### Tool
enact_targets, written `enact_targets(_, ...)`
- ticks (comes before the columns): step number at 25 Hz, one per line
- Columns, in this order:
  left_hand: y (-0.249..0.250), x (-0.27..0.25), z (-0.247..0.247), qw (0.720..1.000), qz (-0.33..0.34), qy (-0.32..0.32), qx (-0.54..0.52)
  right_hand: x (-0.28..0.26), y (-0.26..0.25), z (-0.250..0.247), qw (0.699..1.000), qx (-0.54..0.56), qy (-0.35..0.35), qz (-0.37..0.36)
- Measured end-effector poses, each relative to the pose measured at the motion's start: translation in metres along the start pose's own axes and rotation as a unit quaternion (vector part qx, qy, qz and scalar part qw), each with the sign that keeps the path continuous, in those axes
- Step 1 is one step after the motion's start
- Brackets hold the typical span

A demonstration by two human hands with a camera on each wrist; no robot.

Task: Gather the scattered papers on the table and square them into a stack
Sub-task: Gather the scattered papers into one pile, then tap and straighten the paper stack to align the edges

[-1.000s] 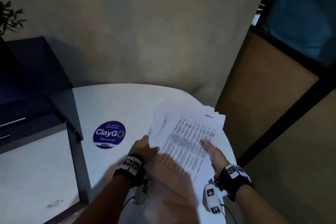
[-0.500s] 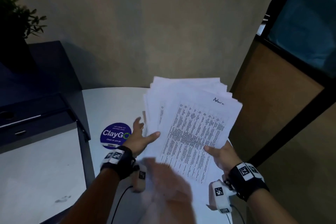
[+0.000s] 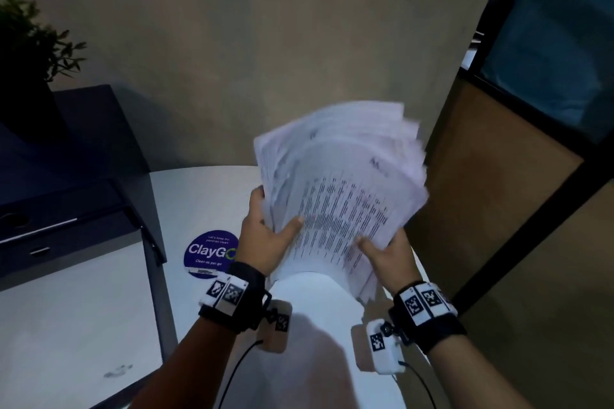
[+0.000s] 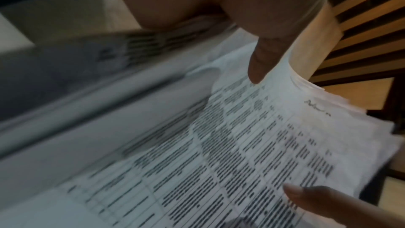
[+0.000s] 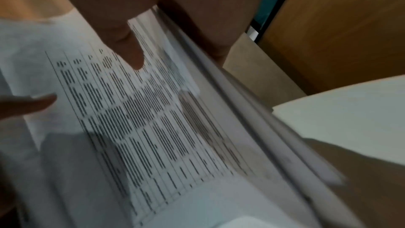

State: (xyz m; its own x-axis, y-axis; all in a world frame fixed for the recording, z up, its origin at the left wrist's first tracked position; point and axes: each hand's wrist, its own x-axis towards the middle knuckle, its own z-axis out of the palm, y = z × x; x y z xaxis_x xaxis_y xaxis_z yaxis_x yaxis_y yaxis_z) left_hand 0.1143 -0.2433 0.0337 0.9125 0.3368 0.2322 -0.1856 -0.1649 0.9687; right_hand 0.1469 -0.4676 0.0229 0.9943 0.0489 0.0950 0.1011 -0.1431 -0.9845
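Above the table (image 3: 206, 196), left hand (image 3: 265, 242) and right hand (image 3: 388, 256) clamp seemingly uneven papers (image 3: 342, 183), thumbs (image 3: 292, 225) atop.

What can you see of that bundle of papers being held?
The papers are white sheets; the front one carries rows of dark print and a handwritten scribble near its top. They fan out unevenly, edges unaligned, tilted up over the white table. The left hand grips one side, the right hand the other, thumbs on the front sheet.
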Motion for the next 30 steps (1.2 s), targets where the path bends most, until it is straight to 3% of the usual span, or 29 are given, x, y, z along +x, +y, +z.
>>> enact_targets(2, -0.015, -0.007, -0.006, 0.999, -0.023, -0.026, 0.023, -0.001, 0.013, -0.003, 1.000, 0.002, 0.016, 0.010)
enact_targets(6, -0.027, -0.008, -0.009, 0.999, -0.039, -0.013, 0.010, 0.000, 0.021, -0.003, 0.999, 0.004, 0.034, 0.027)
enact_targets(13, -0.013, 0.007, -0.006, 0.993, -0.022, -0.025, -0.109, 0.001, 0.011, -0.009, 0.998, 0.056, 0.031, -0.012)
enact_targets(16, -0.013, 0.018, -0.009, 0.995, -0.030, -0.017, -0.096, 0.012, 0.011, -0.012, 0.998, 0.062, 0.029, -0.010)
enact_targets(19, -0.010, 0.023, -0.001, 0.998, -0.059, -0.017, -0.022, 0.018, 0.012, -0.005, 1.000, -0.016, 0.023, -0.013)
enact_targets(22, 0.008, 0.021, 0.018, 0.999, -0.011, -0.004, 0.044, 0.017, 0.003, 0.002, 0.997, -0.022, 0.054, -0.042)
enact_targets(27, 0.018, 0.019, 0.009, 0.999, 0.008, 0.046, -0.022, 0.012, 0.004, -0.002, 0.995, 0.016, 0.061, -0.076)
enact_targets(30, -0.010, 0.012, -0.004, 0.997, -0.058, -0.032, 0.026, 0.002, 0.020, -0.002, 0.999, -0.011, 0.023, -0.045)
